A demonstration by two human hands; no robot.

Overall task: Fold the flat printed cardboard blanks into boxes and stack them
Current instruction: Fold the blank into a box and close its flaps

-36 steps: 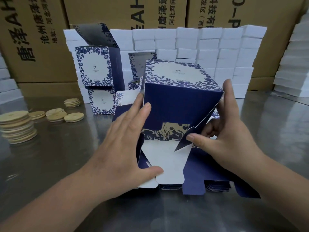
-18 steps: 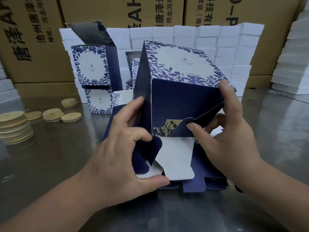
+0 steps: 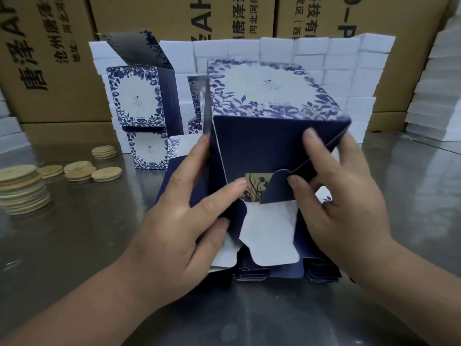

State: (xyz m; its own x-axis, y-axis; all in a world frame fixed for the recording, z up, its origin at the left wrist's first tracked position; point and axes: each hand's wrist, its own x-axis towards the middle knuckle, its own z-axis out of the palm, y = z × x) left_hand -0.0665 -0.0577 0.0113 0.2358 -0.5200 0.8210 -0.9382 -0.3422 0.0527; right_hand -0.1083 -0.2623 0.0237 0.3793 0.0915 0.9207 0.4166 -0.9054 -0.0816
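Left grip [image 3: 179,221] and right grip [image 3: 344,201] pinch the box [image 3: 269,96] between them.

The bench [image 3: 74,245] is smooth metal with a dull gloss that mirrors things faintly. The box [image 3: 274,96] is thin printed cardboard, matt navy outside and plain white on its flaps' inner face. The discs [image 3: 22,191] look like pale matt wood, and the cartons [image 3: 62,101] behind like plain brown cardboard.

Packing workshop / stockroom. Steel worktable [image 3: 74,245]. Big brown shipping cartons [image 3: 50,71] w/ printed Chinese text at back, wall of plain white boxes [image 3: 311,53], stacks of round wooden discs [image 3: 22,191], pile of flat blanks [image 3: 321,273], folded printed boxes [image 3: 133,101] stacked, half-folded box [image 3: 269,96] up front.
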